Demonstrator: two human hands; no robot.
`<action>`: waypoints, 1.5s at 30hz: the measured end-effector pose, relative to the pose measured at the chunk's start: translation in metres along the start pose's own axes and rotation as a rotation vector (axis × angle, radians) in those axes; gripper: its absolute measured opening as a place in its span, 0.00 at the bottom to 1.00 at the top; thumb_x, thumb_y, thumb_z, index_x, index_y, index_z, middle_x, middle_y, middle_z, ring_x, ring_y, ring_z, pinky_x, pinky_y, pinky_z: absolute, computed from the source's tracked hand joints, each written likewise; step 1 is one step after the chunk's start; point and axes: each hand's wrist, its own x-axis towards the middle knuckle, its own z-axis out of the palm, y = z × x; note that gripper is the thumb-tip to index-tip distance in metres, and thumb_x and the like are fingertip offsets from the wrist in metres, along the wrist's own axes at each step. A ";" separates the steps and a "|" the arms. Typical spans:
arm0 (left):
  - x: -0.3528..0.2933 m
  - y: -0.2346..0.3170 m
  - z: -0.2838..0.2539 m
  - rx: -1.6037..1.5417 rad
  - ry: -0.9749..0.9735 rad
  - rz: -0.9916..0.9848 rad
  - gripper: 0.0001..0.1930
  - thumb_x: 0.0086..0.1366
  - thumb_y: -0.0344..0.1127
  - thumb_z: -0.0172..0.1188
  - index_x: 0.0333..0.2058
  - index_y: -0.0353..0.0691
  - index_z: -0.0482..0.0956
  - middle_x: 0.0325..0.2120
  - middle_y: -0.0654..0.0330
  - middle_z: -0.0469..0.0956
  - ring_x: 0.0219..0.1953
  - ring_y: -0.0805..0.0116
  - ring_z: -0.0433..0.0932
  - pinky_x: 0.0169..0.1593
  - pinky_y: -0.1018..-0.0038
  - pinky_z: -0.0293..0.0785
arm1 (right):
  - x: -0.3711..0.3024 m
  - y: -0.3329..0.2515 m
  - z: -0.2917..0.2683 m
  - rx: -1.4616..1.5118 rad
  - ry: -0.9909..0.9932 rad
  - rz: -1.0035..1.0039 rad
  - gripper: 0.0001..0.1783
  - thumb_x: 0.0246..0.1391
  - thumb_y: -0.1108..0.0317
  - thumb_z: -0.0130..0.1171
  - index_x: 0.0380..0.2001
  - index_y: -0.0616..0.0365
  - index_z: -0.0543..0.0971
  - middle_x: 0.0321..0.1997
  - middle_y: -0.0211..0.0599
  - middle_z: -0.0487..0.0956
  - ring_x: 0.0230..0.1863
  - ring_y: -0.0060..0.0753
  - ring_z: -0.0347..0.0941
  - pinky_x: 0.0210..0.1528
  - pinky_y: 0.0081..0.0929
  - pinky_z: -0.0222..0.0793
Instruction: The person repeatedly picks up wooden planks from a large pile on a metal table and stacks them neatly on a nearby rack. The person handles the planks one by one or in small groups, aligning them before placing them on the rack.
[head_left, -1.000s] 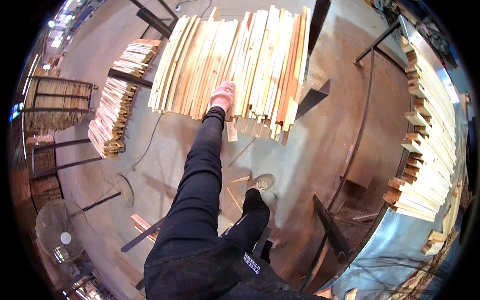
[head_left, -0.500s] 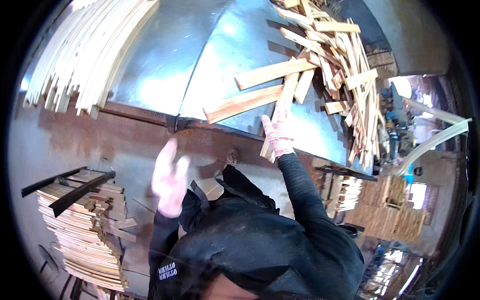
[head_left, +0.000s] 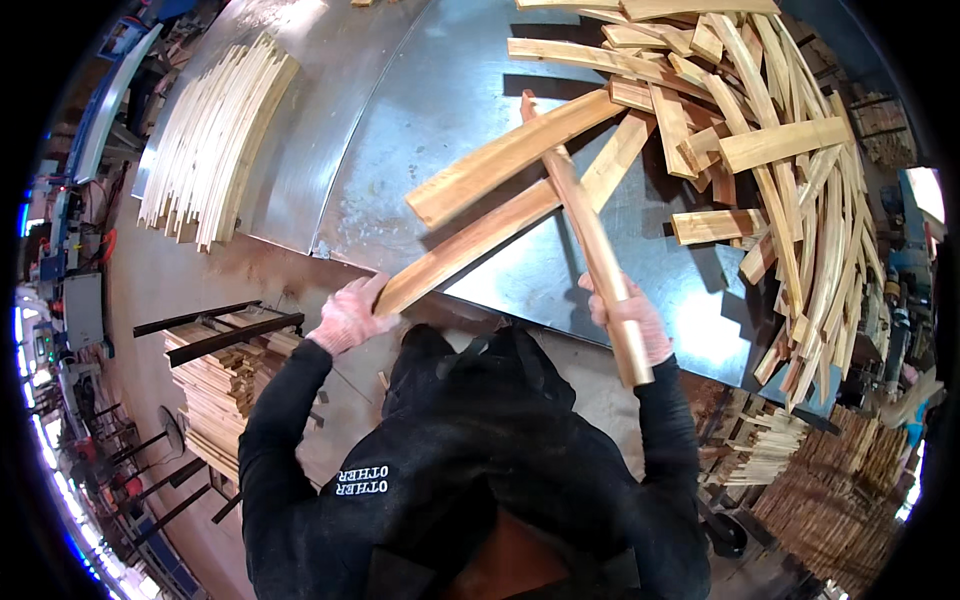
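Both my hands wear pale pinkish work gloves. My left hand [head_left: 350, 314] grips the near end of a wooden slat [head_left: 470, 246] at the front edge of the metal table; its far part runs beneath another board. In my right hand [head_left: 632, 318] is a second wooden slat [head_left: 583, 215], turned on its narrow edge, crossing over the first one and jutting past my wrist toward me. A wider loose slat [head_left: 515, 158] lies just beyond, and a further slat [head_left: 617, 160] slants out behind the one in my right hand.
A large jumbled heap of slats [head_left: 790, 190] covers the table's right side. An orderly row of pale slats [head_left: 215, 140] stands at the left of the metal table [head_left: 390, 130]. Below left is a rack of stacked slats [head_left: 215, 385]; wood stacks [head_left: 835, 500] stand at lower right.
My left hand has come from in front of the table to take hold of a slat's end. My right hand has moved right, swinging its slat round. The view has shifted.
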 end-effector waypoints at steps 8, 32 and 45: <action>-0.070 0.004 -0.019 -0.630 -0.027 -0.249 0.39 0.53 0.46 0.72 0.62 0.34 0.74 0.55 0.47 0.78 0.56 0.58 0.79 0.60 0.66 0.74 | -0.018 -0.028 0.023 0.875 -0.448 0.220 0.53 0.47 0.66 0.64 0.74 0.67 0.50 0.66 0.68 0.63 0.43 0.48 0.80 0.48 0.40 0.85; 0.159 0.147 -0.037 -0.156 0.093 0.326 0.55 0.50 0.53 0.73 0.70 0.35 0.55 0.67 0.36 0.59 0.65 0.41 0.65 0.67 0.54 0.64 | -0.100 -0.217 0.218 -1.582 0.518 0.088 0.58 0.35 0.60 0.71 0.74 0.51 0.59 0.65 0.48 0.71 0.61 0.58 0.74 0.61 0.46 0.71; 0.117 0.048 -0.003 -0.089 0.376 0.073 0.33 0.52 0.28 0.59 0.60 0.29 0.68 0.41 0.43 0.77 0.42 0.41 0.78 0.49 0.48 0.74 | 0.386 -0.381 0.070 -1.552 0.341 -0.586 0.46 0.59 0.36 0.57 0.70 0.58 0.65 0.67 0.55 0.73 0.68 0.60 0.67 0.72 0.41 0.59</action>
